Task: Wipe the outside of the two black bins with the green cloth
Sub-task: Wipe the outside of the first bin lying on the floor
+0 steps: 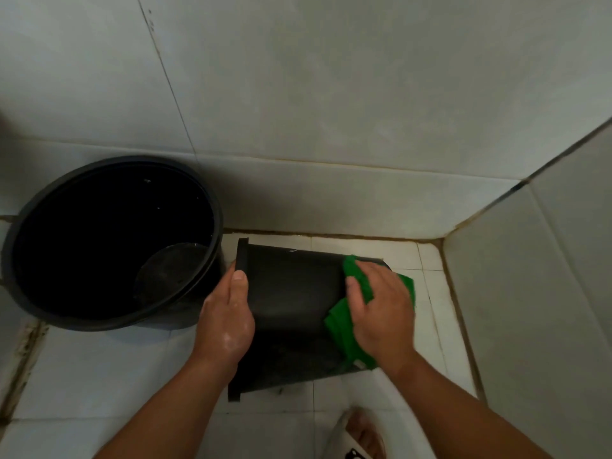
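A small black bin (294,293) lies on its side on the white tiled floor, its rim to the left and its base to the right. My left hand (228,323) grips it at the rim end, thumb over the edge. My right hand (381,313) presses the green cloth (341,329) flat against the bin's outer wall near the base; part of the cloth sticks out under and behind the palm. A larger black bin (112,243) stands upright to the left, its opening toward me, close to the small bin's rim.
Grey tiled walls (331,94) meet in a corner at the back right, close behind the lying bin. A raised tiled ledge (530,293) runs along the right. My foot in a white sandal (361,435) shows at the bottom edge. Dirty grout lines the floor at the left.
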A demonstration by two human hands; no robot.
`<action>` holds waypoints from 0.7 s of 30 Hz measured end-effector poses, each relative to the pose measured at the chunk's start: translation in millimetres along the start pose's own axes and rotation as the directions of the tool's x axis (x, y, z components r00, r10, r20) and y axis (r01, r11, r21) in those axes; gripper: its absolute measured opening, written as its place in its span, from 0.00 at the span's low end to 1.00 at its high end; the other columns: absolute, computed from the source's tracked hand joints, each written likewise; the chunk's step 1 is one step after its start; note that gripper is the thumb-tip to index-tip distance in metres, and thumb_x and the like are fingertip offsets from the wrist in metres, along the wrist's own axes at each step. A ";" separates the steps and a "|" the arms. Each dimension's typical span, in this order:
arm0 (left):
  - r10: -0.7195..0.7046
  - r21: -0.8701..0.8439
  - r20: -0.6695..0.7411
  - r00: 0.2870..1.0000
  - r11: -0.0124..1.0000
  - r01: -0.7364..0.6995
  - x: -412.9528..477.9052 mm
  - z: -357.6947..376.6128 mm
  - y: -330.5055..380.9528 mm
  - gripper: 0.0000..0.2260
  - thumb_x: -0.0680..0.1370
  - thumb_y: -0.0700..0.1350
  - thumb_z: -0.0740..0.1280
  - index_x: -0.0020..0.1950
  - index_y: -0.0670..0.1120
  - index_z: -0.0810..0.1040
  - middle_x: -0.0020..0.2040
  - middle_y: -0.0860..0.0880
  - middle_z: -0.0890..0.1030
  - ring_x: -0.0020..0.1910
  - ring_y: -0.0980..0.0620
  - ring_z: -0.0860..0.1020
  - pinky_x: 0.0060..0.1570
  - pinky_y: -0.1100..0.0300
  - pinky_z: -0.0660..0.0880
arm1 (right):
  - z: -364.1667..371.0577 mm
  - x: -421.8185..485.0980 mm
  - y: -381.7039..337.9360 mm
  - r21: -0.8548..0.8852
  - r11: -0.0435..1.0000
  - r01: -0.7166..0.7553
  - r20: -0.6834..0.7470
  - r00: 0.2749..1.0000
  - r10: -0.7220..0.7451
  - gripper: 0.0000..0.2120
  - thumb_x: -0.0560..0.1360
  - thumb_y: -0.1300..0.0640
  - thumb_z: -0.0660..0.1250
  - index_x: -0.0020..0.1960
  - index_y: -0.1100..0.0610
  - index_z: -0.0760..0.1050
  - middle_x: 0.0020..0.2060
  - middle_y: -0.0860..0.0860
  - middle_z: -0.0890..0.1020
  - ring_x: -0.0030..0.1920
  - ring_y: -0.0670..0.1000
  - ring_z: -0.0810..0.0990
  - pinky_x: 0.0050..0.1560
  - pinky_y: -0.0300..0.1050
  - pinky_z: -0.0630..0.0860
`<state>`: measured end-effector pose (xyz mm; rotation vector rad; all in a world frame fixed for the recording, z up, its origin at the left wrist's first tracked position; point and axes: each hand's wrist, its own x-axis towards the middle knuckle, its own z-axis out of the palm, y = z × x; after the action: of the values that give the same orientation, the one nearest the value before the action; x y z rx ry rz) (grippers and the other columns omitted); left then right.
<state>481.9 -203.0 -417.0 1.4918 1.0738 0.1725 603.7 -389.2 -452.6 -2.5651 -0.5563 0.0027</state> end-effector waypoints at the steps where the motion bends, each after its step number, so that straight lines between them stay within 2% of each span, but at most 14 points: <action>1: -0.006 0.004 0.002 1.000 1.000 0.006 1.0 1.0 -1.2 0.20 0.85 0.61 0.51 0.70 0.60 0.76 0.62 0.49 0.80 0.64 0.47 0.77 0.68 0.43 0.73 | -5.4 3.8 12.9 -0.002 0.999 -0.046 -0.019 0.999 0.045 0.20 0.82 0.42 0.56 0.67 0.51 0.76 0.60 0.47 0.81 0.61 0.45 0.75 0.65 0.42 0.66; 3: -0.022 0.015 -0.002 1.000 1.000 0.022 2.0 2.3 -2.6 0.24 0.82 0.66 0.50 0.71 0.61 0.75 0.65 0.48 0.79 0.67 0.44 0.76 0.70 0.38 0.71 | -9.6 8.7 24.4 -0.002 0.995 -0.100 -0.046 0.994 0.100 0.21 0.82 0.42 0.54 0.66 0.51 0.76 0.59 0.48 0.82 0.59 0.47 0.77 0.63 0.42 0.70; 6: -0.032 0.014 -0.011 0.999 0.999 0.032 1.8 2.9 -1.3 0.22 0.84 0.62 0.50 0.73 0.59 0.74 0.66 0.47 0.78 0.68 0.44 0.75 0.71 0.38 0.70 | -2.9 7.0 13.5 -0.025 0.994 -0.103 -0.071 0.992 0.101 0.25 0.81 0.40 0.51 0.66 0.52 0.77 0.59 0.48 0.82 0.59 0.48 0.77 0.66 0.49 0.73; 9: -0.012 0.031 -0.009 1.000 0.999 0.013 0.6 2.6 -1.2 0.22 0.86 0.60 0.50 0.75 0.58 0.72 0.67 0.46 0.78 0.67 0.44 0.75 0.72 0.39 0.69 | 7.8 -5.4 -17.9 -0.079 0.997 0.021 -0.009 1.000 -0.021 0.25 0.81 0.40 0.52 0.69 0.52 0.75 0.64 0.49 0.79 0.65 0.50 0.75 0.70 0.54 0.69; 12: 0.023 0.046 -0.028 0.999 0.999 -0.022 -0.6 3.3 -1.3 0.20 0.86 0.57 0.51 0.72 0.56 0.76 0.63 0.47 0.81 0.63 0.44 0.78 0.69 0.41 0.72 | 22.4 -25.5 -59.9 -0.037 0.977 0.210 0.065 0.976 -0.207 0.25 0.81 0.39 0.54 0.72 0.51 0.71 0.69 0.50 0.75 0.71 0.51 0.70 0.74 0.57 0.64; 14: 0.036 0.040 -0.031 0.999 0.999 -0.035 -1.1 2.4 -1.8 0.18 0.87 0.56 0.51 0.67 0.58 0.79 0.57 0.50 0.83 0.59 0.47 0.80 0.65 0.43 0.75 | 29.1 -32.3 -75.1 0.011 0.944 0.331 0.105 0.938 -0.330 0.25 0.81 0.39 0.56 0.73 0.51 0.69 0.70 0.50 0.74 0.72 0.51 0.69 0.75 0.56 0.62; 16: 0.039 0.014 -0.026 0.999 0.999 -0.039 -0.4 0.7 -2.6 0.17 0.87 0.56 0.52 0.62 0.60 0.80 0.53 0.51 0.84 0.55 0.49 0.82 0.61 0.43 0.77 | 26.5 -27.0 -73.2 0.037 0.919 0.393 0.138 0.909 -0.394 0.25 0.81 0.40 0.58 0.73 0.50 0.69 0.70 0.50 0.74 0.72 0.51 0.69 0.75 0.56 0.62; 18: 0.042 0.016 -0.026 0.999 0.999 -0.042 0.7 0.5 -2.1 0.18 0.87 0.56 0.52 0.65 0.58 0.80 0.54 0.50 0.83 0.56 0.47 0.81 0.61 0.44 0.77 | 18.2 -15.4 -58.5 0.001 0.934 0.357 0.157 0.922 -0.353 0.24 0.81 0.39 0.56 0.73 0.48 0.69 0.69 0.48 0.75 0.72 0.49 0.70 0.76 0.55 0.61; 21: 0.044 0.037 -0.028 0.999 0.998 -0.043 -1.2 0.3 -0.4 0.19 0.87 0.56 0.51 0.70 0.56 0.78 0.57 0.48 0.81 0.58 0.46 0.79 0.61 0.47 0.76 | 0.3 6.8 -27.2 -0.070 0.988 0.138 0.174 0.977 -0.124 0.29 0.79 0.33 0.49 0.73 0.47 0.69 0.68 0.47 0.76 0.70 0.49 0.71 0.74 0.51 0.60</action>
<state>481.3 -204.1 -416.9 1.5502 1.0733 0.2060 599.4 -365.1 -439.0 -2.6182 -0.8044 0.1567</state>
